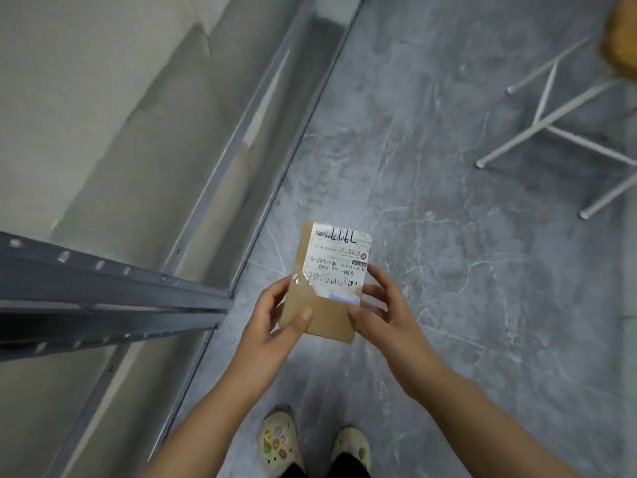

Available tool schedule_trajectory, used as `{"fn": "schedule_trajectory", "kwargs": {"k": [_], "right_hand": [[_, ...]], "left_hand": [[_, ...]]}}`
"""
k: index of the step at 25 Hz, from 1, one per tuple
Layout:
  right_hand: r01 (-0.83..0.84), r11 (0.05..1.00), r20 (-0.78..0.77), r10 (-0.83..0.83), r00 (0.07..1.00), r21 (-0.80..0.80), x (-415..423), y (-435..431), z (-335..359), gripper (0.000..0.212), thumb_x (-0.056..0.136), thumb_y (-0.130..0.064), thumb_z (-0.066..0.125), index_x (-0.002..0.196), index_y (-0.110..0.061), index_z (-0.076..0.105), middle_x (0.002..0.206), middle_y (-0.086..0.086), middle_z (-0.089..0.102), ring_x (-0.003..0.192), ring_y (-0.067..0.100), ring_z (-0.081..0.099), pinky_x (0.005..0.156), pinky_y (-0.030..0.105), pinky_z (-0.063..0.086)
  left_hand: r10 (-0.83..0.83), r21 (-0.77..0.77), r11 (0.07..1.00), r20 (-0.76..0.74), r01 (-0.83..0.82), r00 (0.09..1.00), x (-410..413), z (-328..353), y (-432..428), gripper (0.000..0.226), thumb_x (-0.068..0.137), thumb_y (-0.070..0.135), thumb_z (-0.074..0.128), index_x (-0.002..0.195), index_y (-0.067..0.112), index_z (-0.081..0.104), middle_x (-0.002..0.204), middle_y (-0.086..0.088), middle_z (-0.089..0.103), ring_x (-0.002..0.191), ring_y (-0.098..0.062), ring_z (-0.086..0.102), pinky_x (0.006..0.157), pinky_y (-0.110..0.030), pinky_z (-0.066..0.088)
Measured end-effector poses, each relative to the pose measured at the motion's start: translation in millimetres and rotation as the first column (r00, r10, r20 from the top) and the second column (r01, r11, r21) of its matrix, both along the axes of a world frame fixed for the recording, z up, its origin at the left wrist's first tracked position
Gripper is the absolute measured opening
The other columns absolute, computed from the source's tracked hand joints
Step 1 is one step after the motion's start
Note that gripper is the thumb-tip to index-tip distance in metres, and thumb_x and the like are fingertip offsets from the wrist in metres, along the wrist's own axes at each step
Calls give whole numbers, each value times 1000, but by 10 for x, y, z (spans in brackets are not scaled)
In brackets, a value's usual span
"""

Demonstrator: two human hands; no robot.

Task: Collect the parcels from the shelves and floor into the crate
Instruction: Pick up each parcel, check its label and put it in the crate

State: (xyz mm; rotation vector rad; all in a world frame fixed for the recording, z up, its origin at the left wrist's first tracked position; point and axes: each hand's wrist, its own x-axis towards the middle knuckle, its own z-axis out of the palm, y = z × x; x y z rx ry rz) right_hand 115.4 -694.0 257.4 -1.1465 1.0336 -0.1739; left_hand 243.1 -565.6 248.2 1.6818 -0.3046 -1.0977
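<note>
Parcel (327, 288) up in the air: a flat brown cardboard packet with a white shipping label (339, 260) across its far half, held above the grey marbled floor (448, 270) and touching nothing but the two hands. The left grip (275, 322) grasped its near left edge, with the thumb laid over the front face and the fingers behind. The right grip (382, 312) grasped the near right edge, thumb on the front by the lower corner and fingers curled round the side next to the label. The packet's far edge stuck out free beyond both grips.

Just left of the left grip sat the corner of a grey metal shelf rack (103, 288). Its perforated rail ended near the knuckles, and its long front edge ran away ahead. Ahead of the grips and right of the right grip, the floor lay open. Well off to the far right stood the white legs of a chair (551, 125), and above them was a blurred brown thing (620, 39) I could not make out. Beneath the grips, two pale clogs (279, 443) stood on the floor.
</note>
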Motion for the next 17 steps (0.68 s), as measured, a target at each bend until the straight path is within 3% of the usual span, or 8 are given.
{"fn": "schedule_trajectory", "kwargs": {"k": [2,4,6,9,12,15,17], "right_hand": [[16,998,60,-13,998,-56,66,-87,760,58,89,-10,59,131,-44,36,120,-14,51,110,9,58,78,23,54],[47,992,120,-32,992,-121,136,-170,1429,58,90,-9,58,126,-50,37,125,-15,50,111,10,58,84,27,53],[81,980,178,-49,983,-180,200,-217,1988,57,89,-10,59,122,-53,40,132,-13,50,111,10,60,92,34,52],[169,955,294,-93,951,-242,299,-248,2733,54,91,-7,56,131,-39,38,136,-8,50,109,10,61,99,38,48],[197,939,361,-86,929,-283,314,-199,3367,55,91,-8,55,138,-28,35,137,-5,48,111,9,58,100,34,47],[200,915,414,-40,909,-350,272,-139,3808,53,91,-10,56,138,-28,38,140,-6,49,111,3,59,88,26,52],[208,899,454,-12,891,-385,234,-60,4080,57,92,-9,56,141,-29,36,139,-8,49,104,-3,61,77,21,54]], "left_hand": [[-30,-73,997,33,32,999,122,701,-157,43,79,41,70,116,47,49,122,14,62,109,4,59,91,-20,51],[-46,-148,987,61,55,997,233,1361,-299,45,78,40,69,118,47,49,124,12,62,113,-2,59,95,-25,48],[-62,-218,972,104,83,993,314,1923,-405,46,77,36,64,119,45,48,125,14,60,112,2,58,92,-21,47],[-64,-318,939,212,131,975,393,2677,-493,56,77,30,62,131,28,44,129,11,57,107,10,58,86,-11,46],[-24,-415,901,248,129,969,369,3302,-442,58,84,21,65,137,16,42,133,5,55,107,11,57,87,-10,45],[-9,-497,855,270,148,963,338,3699,-390,47,90,15,61,132,27,45,141,-1,50,112,11,55,93,-13,46],[-28,-513,833,332,206,943,328,3951,-351,58,81,40,70,131,50,42,149,5,40,133,2,40,111,-29,36]]}}
